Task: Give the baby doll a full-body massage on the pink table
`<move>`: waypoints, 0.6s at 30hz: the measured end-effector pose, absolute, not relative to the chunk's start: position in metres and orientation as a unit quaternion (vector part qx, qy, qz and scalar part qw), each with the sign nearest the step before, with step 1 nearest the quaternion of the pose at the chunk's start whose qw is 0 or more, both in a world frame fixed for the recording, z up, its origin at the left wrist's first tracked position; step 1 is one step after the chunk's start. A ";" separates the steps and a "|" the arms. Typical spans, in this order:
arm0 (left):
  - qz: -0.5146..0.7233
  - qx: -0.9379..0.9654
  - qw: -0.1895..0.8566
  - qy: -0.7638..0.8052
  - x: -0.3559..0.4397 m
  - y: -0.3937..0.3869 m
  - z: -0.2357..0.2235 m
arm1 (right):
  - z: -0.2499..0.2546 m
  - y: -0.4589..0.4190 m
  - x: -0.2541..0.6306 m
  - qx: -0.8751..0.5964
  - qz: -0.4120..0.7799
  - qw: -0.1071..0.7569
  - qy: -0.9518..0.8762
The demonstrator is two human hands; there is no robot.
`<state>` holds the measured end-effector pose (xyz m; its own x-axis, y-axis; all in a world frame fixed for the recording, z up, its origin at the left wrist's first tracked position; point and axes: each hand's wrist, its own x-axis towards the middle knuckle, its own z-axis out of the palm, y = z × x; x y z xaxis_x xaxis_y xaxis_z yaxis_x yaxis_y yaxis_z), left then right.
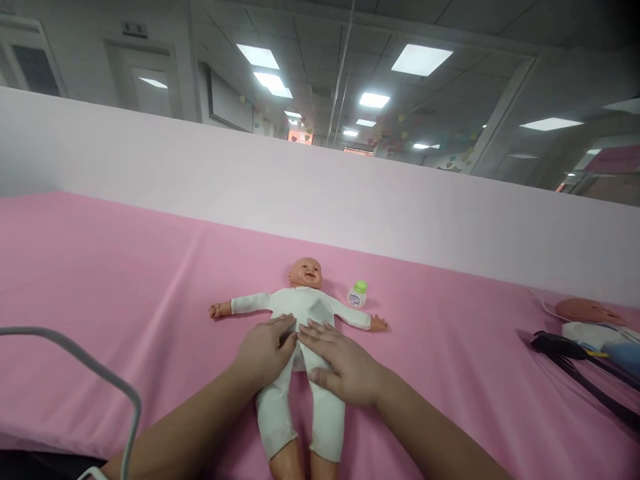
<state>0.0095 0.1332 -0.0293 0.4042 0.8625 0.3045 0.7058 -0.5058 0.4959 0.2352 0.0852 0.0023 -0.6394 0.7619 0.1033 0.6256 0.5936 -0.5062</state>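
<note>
A baby doll in a white cloth body lies face up, arms spread wide, legs toward me. My left hand rests on the left side of its belly, fingers laid out and holding nothing. On the other side of the belly, my right hand lies flat with its fingers stretched. The fingertips of both hands come close together at the middle of the torso. Beside the doll's shoulder stands a small clear bottle with a green cap and a printed label.
Pink cloth covers the padded surface. A second doll lies at the far right near a black strap. A grey cable curves across the lower left. Behind runs a low white wall with glass above it.
</note>
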 end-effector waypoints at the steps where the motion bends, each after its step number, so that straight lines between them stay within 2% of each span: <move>1: 0.275 0.824 0.156 0.470 0.009 0.134 -0.030 | 0.001 0.096 0.232 -0.402 0.215 0.150 -0.877; 9: 0.297 0.795 0.222 0.480 0.010 0.135 -0.031 | -0.020 0.163 0.243 -0.507 0.175 0.185 -0.824; 13: 0.301 0.793 0.226 0.480 0.013 0.136 -0.030 | -0.035 0.168 0.259 -0.553 0.166 0.225 -0.785; 18: 0.295 0.810 0.236 0.449 0.005 0.132 -0.024 | -0.041 0.162 0.260 -0.592 0.138 0.217 -0.764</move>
